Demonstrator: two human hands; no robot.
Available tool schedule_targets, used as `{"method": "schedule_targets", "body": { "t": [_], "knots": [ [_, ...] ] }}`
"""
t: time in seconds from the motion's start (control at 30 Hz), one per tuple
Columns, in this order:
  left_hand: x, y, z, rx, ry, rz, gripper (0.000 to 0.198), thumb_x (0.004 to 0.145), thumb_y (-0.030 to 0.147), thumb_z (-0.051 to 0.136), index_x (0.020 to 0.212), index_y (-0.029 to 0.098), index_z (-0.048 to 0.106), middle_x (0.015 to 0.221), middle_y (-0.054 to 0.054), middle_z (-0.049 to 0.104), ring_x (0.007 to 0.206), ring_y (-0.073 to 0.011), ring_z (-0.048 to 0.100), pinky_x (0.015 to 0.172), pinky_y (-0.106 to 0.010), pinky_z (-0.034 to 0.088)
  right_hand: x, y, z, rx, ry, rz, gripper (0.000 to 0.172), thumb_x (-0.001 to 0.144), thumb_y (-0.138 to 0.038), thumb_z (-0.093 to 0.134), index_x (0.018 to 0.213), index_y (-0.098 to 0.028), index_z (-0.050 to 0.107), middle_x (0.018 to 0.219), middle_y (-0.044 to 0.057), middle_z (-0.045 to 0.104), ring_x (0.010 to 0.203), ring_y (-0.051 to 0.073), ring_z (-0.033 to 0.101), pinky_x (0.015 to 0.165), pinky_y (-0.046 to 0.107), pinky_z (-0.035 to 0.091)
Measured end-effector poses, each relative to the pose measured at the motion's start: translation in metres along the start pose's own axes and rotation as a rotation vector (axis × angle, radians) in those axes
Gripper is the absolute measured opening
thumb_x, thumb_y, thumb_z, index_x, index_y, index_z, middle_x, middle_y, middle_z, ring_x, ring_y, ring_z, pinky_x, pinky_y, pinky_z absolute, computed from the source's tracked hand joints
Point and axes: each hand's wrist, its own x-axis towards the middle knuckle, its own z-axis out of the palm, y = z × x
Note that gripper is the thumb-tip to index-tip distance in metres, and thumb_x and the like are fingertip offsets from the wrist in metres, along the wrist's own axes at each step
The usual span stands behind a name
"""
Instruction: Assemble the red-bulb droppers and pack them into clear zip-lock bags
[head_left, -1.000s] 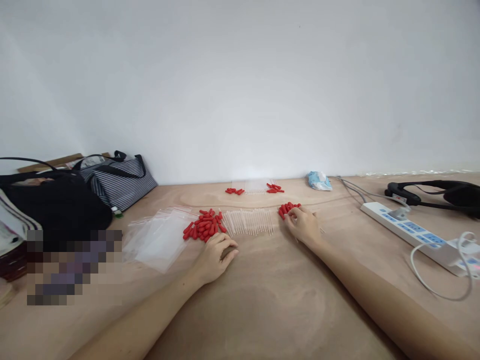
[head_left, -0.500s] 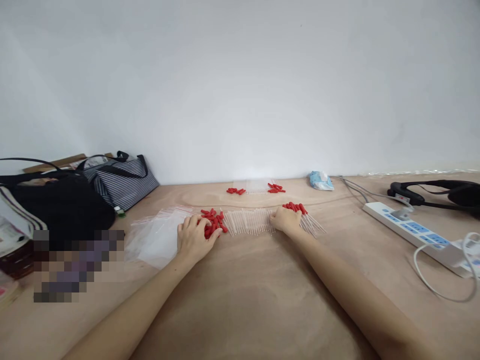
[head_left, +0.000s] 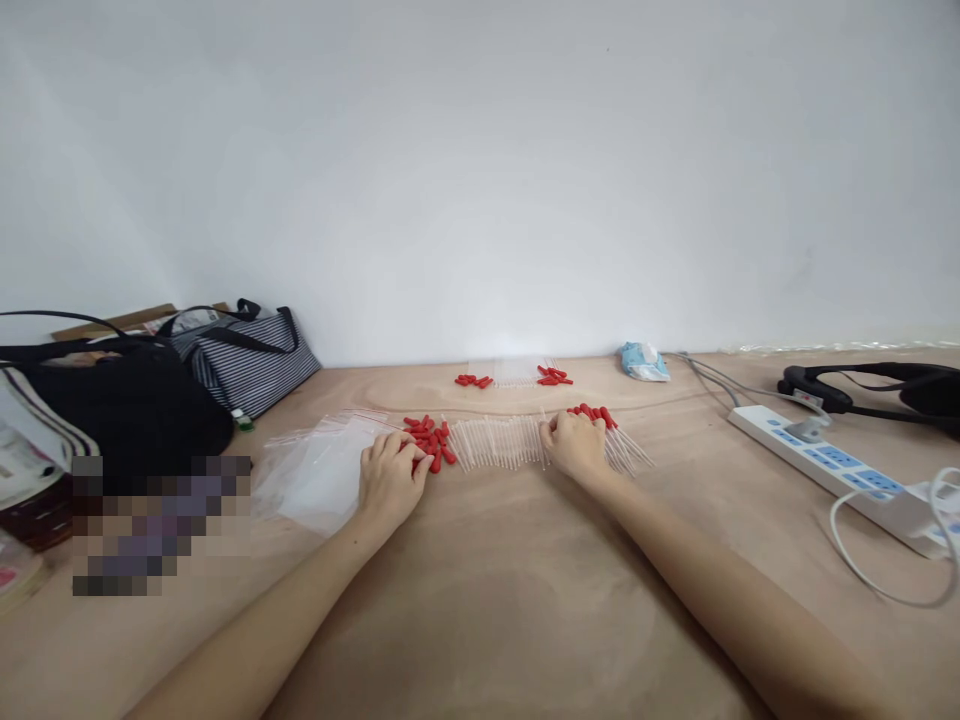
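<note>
- Across the wooden tabletop [head_left: 480,580], in the head view, both bare hands are at work side by side; between them lies a close row of thin white sticks [head_left: 495,444], set roughly parallel.
- On the left, the left hand [head_left: 394,475] bends over the near-left edge of a loose pile of red pieces [head_left: 430,436]; thumb and forefinger come together around one red piece at that edge, though whether it is truly gripped, I cannot tell.
- Over at the row's right end, the right hand [head_left: 576,440] has its fingers curled and its thumb against the last sticks; a pinch looks likely, but the fingertips are too hidden to say.
- Just beyond that hand, a fan of red-tipped sticks [head_left: 628,450] spreads to the right, red ends away from the person.
- Now for good handling: the sticks lie so tightly that a light pinch on just one seems wisest, sparing its neighbours; a broad sweep could skew the row; over in the pile, lifting a single piece straight up should keep the rest from rolling; clear bags [head_left: 322,480] lie just beside the left hand, so the wrist does well to stay off them.
</note>
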Motion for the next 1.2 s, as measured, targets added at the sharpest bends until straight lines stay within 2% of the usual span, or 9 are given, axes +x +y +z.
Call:
{"method": "schedule_targets", "body": {
  "t": [0.1,0.27,0.47,0.6,0.67,0.77,0.9,1.07,1.2],
  "knots": [
    [-0.001,0.002,0.000,0.038,0.042,0.009,0.015,0.074,0.029,0.057,0.067,0.017,0.062,0.090,-0.008,0.058,0.088,-0.0253,0.048,0.072,-0.036,0.034,-0.019,0.004,-0.001,0.040,0.183,-0.153,0.027,0.082,-0.029,0.039,0.072,-0.015,0.060,0.075,0.009,0.064,0.080,0.023,0.054,0.071,0.035,0.023],
    [-0.003,0.001,0.000,0.067,0.087,0.053,0.015,0.072,0.030,0.059,0.067,0.017,0.062,0.091,-0.009,0.058,0.088,-0.0263,0.048,0.072,-0.037,0.034,-0.049,0.017,0.001,0.087,0.335,-0.369,0.024,0.083,-0.030,0.040,0.069,-0.016,0.054,0.067,0.004,0.061,0.070,0.019,0.051,0.068,0.031,0.021],
    [-0.002,0.002,-0.001,0.051,0.177,0.121,0.015,0.076,0.025,0.055,0.066,0.015,0.062,0.086,-0.009,0.060,0.084,-0.0258,0.050,0.068,-0.037,0.035,-0.062,0.030,0.007,0.122,0.377,-0.454,0.026,0.088,-0.030,0.034,0.070,-0.016,0.048,0.064,0.003,0.058,0.063,0.016,0.048,0.065,0.030,0.022],
    [-0.007,0.015,-0.006,-0.120,0.284,0.202,0.014,0.079,0.023,0.053,0.072,0.016,0.062,0.083,-0.007,0.060,0.082,-0.0232,0.050,0.071,-0.037,0.037,-0.061,0.030,0.008,0.192,0.342,-0.456,0.022,0.088,-0.027,0.034,0.074,-0.016,0.048,0.068,0.003,0.058,0.065,0.016,0.050,0.066,0.030,0.025],
    [-0.012,0.025,-0.008,-0.276,0.248,0.268,0.013,0.080,0.023,0.052,0.074,0.017,0.061,0.082,-0.006,0.058,0.082,-0.0209,0.050,0.074,-0.036,0.038,-0.060,0.030,0.008,0.248,0.293,-0.482,0.019,0.087,-0.026,0.036,0.075,-0.016,0.048,0.070,0.004,0.059,0.067,0.016,0.051,0.066,0.030,0.027],
    [-0.019,0.039,-0.008,-0.483,0.060,0.339,0.011,0.080,0.021,0.051,0.075,0.017,0.059,0.083,-0.005,0.057,0.082,-0.0185,0.051,0.076,-0.033,0.041,-0.060,0.029,0.007,0.360,0.178,-0.572,0.017,0.086,-0.025,0.038,0.077,-0.016,0.050,0.073,0.005,0.059,0.070,0.016,0.051,0.065,0.029,0.031],
    [-0.024,0.048,-0.007,-0.606,-0.182,0.262,0.004,0.075,0.017,0.051,0.074,0.017,0.055,0.076,-0.003,0.057,0.071,-0.0159,0.053,0.066,-0.029,0.044,-0.061,0.029,0.004,0.457,0.038,-0.701,0.020,0.087,-0.024,0.037,0.093,-0.017,0.055,0.074,0.004,0.059,0.072,0.016,0.052,0.066,0.027,0.035],
    [-0.026,0.054,-0.007,-0.610,-0.254,0.264,0.024,0.068,0.009,0.050,0.088,0.018,0.061,0.083,-0.004,0.058,0.076,-0.0172,0.054,0.071,-0.030,0.044,-0.062,0.026,0.000,0.443,0.011,-0.748,0.021,0.087,-0.020,0.038,0.095,-0.019,0.058,0.078,0.004,0.062,0.074,0.015,0.053,0.071,0.030,0.032],
    [-0.028,0.060,-0.003,-0.600,-0.252,0.306,0.020,0.074,0.013,0.050,0.084,0.019,0.065,0.083,-0.004,0.057,0.076,-0.0168,0.053,0.071,-0.029,0.043,-0.066,0.021,0.000,0.477,0.001,-0.747,0.017,0.084,-0.019,0.042,0.090,-0.018,0.058,0.080,0.003,0.062,0.074,0.014,0.053,0.072,0.030,0.030]
  ]
}}
